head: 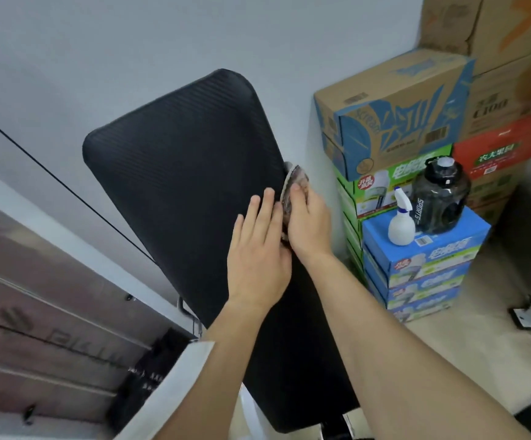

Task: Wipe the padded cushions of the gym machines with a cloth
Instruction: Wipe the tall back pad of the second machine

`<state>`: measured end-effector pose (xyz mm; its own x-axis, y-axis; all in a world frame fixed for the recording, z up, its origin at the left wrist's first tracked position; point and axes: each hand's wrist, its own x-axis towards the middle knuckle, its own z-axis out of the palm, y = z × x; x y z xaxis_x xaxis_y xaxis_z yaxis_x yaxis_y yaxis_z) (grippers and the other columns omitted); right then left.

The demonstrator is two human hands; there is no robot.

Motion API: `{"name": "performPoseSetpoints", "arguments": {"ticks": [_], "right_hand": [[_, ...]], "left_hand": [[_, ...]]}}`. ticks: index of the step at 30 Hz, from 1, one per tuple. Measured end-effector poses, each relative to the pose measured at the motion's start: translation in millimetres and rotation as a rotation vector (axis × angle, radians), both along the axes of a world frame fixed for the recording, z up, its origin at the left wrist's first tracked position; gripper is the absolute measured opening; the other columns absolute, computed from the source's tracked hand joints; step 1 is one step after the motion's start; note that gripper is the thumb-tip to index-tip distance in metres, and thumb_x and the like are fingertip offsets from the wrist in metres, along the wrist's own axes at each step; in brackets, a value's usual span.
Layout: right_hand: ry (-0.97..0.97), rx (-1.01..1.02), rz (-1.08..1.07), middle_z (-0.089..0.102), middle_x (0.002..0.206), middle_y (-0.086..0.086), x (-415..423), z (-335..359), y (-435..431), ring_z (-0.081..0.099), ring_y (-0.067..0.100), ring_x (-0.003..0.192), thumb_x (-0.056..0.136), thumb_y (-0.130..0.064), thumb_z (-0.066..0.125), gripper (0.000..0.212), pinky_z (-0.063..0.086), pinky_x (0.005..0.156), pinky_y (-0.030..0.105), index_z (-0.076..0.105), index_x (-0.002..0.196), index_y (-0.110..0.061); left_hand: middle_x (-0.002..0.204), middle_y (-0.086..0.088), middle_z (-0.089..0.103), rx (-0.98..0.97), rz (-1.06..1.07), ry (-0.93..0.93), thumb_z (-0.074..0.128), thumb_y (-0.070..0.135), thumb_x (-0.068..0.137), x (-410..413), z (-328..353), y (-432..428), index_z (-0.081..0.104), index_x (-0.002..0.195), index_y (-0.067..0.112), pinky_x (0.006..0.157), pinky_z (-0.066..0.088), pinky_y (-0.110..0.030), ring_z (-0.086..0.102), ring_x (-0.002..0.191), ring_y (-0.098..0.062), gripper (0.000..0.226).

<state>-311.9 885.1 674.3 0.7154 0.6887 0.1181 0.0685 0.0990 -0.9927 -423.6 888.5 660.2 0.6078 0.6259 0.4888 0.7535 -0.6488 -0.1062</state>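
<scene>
A long black padded bench cushion point(181, 173) with a ribbed surface runs from the lower middle up toward the wall. My left hand point(257, 249) lies flat on the pad near its right edge, fingers straight. My right hand point(308, 220) is at the pad's right side edge and presses a patterned greyish cloth point(294, 182) against it, fingers wrapped over the cloth. Most of the cloth is hidden under that hand.
Stacked cardboard boxes point(394, 112) stand to the right against the wall. On a blue box point(422, 258) sit a white spray bottle point(402, 220) and a dark water jug point(440, 198). A thin black cable point(51, 176) and machine panels point(35, 312) lie left.
</scene>
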Motion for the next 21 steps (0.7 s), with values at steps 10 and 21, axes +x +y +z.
{"name": "performPoseSetpoints", "arguments": {"ticks": [10,21], "right_hand": [[0.228,-0.325,-0.065,0.067,0.095,0.004,-22,-188,-66,0.061,0.021,0.093,0.108,-0.032,0.035,0.04,0.039,0.08,0.028,0.07,0.107,-0.011],[0.133,-0.066,0.098,0.06,0.139,-0.003,-9,-115,-44,0.051,0.009,0.128,0.107,-0.028,0.037,0.04,0.036,0.107,0.023,0.057,0.14,-0.019]], "left_hand": [[0.17,-0.006,0.001,-0.125,0.022,0.113,0.045,0.023,0.092,-19,-96,-34,0.019,0.16,0.011,0.126,0.016,-0.049,-0.004,0.156,-0.021,0.074],[0.144,-0.003,0.054,-0.293,-0.058,-0.114,0.06,0.012,0.084,-16,-106,-60,0.05,0.143,0.012,0.105,0.048,-0.042,0.051,0.129,-0.021,0.06]]}}
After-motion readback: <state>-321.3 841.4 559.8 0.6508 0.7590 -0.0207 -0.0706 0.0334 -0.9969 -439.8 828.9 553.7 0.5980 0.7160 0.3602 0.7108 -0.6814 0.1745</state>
